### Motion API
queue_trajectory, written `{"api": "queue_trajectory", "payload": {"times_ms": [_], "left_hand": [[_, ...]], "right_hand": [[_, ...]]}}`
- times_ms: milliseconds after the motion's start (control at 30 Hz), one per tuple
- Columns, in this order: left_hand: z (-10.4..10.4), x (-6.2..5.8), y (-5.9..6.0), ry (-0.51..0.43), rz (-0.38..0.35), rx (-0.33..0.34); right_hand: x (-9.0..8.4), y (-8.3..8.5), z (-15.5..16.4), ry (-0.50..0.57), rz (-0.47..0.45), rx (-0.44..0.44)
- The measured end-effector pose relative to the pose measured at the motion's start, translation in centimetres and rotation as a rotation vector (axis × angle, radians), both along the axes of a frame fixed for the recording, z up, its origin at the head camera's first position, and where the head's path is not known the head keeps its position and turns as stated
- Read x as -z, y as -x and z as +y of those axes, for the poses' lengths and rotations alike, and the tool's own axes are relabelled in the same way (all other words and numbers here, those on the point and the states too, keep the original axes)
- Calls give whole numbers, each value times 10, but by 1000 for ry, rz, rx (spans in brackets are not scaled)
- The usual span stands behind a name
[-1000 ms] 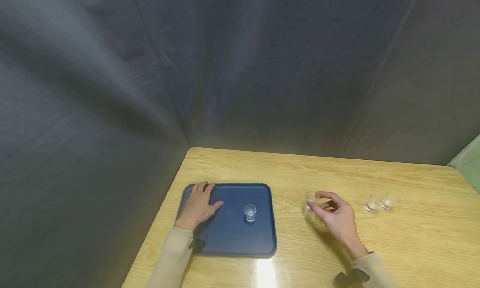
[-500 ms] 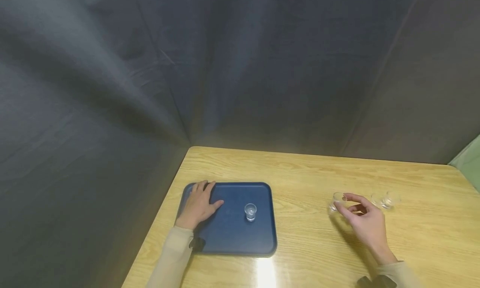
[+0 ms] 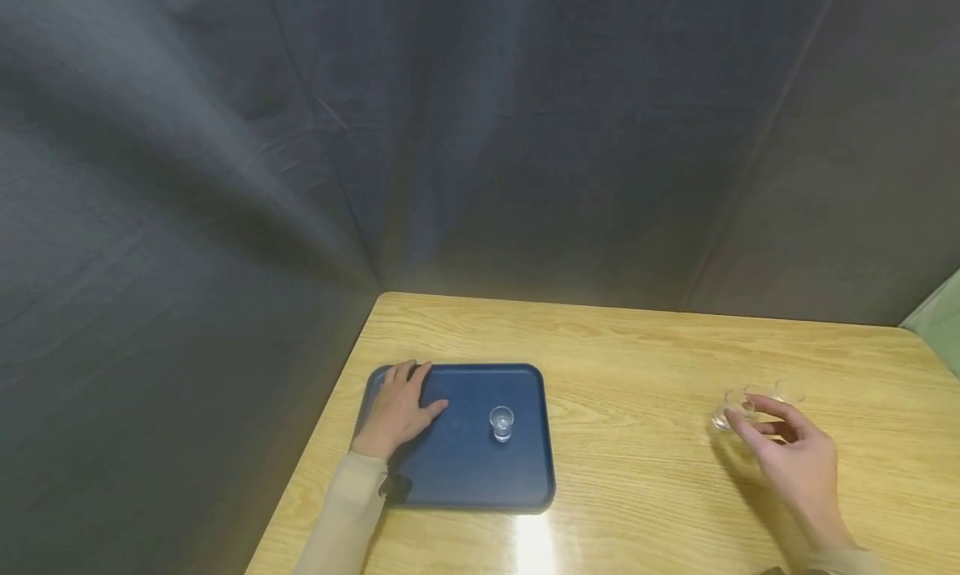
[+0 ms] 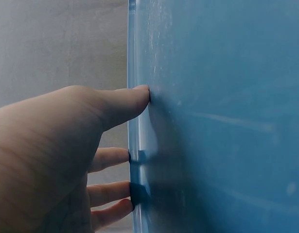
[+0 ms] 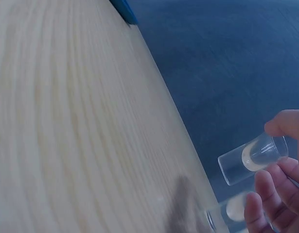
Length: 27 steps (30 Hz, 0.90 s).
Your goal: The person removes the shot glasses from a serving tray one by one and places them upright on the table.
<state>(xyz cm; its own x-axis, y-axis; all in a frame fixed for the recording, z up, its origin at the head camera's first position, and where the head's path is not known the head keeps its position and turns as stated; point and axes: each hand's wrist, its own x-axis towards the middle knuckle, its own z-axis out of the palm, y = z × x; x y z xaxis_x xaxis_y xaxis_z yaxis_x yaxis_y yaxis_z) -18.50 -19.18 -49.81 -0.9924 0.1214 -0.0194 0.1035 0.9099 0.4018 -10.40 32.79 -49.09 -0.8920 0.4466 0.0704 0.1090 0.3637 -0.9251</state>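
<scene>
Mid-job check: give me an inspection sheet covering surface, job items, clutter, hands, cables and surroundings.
Surface: wood-grain table, bright glare on the near side.
Job items: blue tray bearing one upright glass; other glasses at right, partly hidden.
Clutter: nothing seen.
Hands: left hand at the tray's far left corner, fingers extended; right hand pinching a clear glass near its rim.
Cables: nothing seen.
Surroundings: dark drape behind and left; pale green patch far right.
</scene>
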Motion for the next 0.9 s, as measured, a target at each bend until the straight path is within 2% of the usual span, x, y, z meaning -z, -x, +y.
{"api": "queue_trajectory", "payload": {"times_ms": [367, 600, 767, 900], "left_hand": [[0, -1, 0, 4, -1, 2], [1, -3, -1, 0, 1, -2], [1, -4, -1, 4, -3, -6], [1, -4, 0, 10, -2, -4]], "right_hand": [[-4, -7, 35, 9, 11, 82], [-7, -7, 51, 87, -72, 151], [-2, -7, 58, 202, -107, 89], [4, -9, 60, 150, -148, 15]]}}
